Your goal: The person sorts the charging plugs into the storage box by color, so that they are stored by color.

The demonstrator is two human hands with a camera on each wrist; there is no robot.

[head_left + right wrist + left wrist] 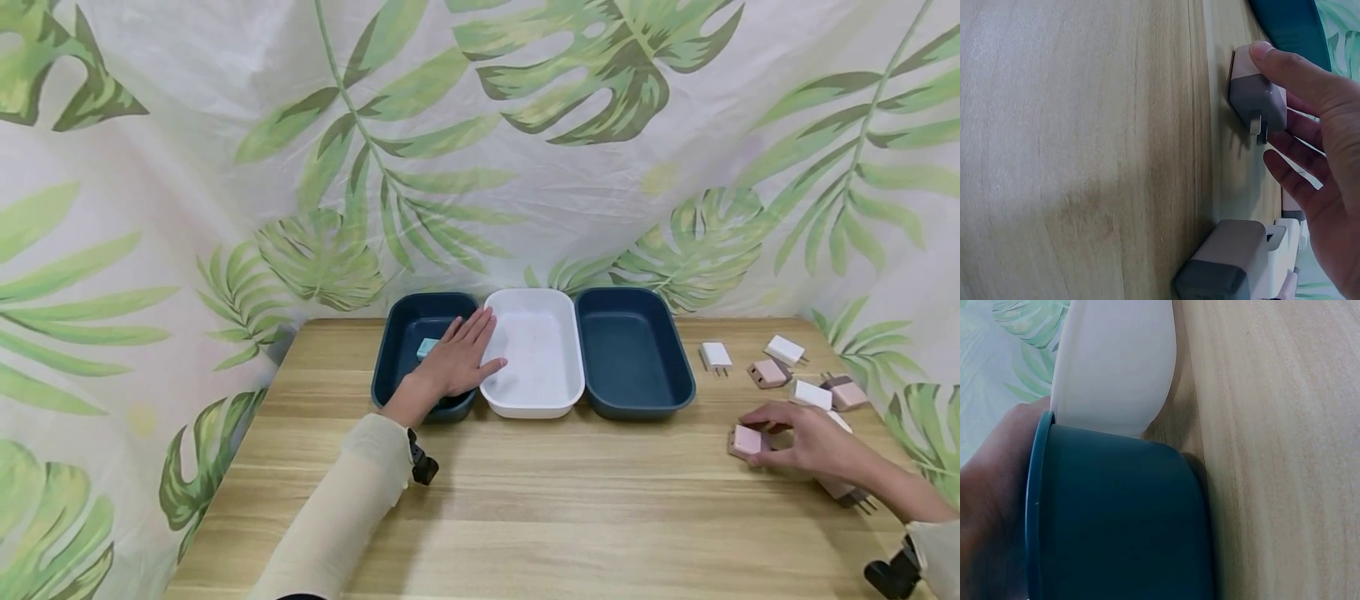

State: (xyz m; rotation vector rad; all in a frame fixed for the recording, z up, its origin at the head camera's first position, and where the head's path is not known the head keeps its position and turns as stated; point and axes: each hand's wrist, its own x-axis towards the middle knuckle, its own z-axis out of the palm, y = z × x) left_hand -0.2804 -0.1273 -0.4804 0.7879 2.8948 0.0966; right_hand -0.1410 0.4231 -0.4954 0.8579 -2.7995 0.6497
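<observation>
My right hand (pixel 813 437) pinches a pink-and-grey plug charger (pixel 746 442) between thumb and fingers, low over the right side of the table. In the right wrist view the charger (pixel 1254 90) shows its metal prongs, and the thumb lies on its pink end. My left hand (pixel 456 364) is spread with straight fingers over the right side of the left dark blue tray (pixel 381 367), fingertips by the rim of the white tray (pixel 532 408). A mint-green block (pixel 426 347) lies inside the left tray, partly hidden by that hand.
Another dark blue tray (pixel 637 408) stands right of the white one, all side by side at the table's back. Several white and pink chargers lie around the right hand, including a white one (pixel 716 356) and a pink one (pixel 768 373). A leaf-print cloth (pixel 570 208) hangs behind.
</observation>
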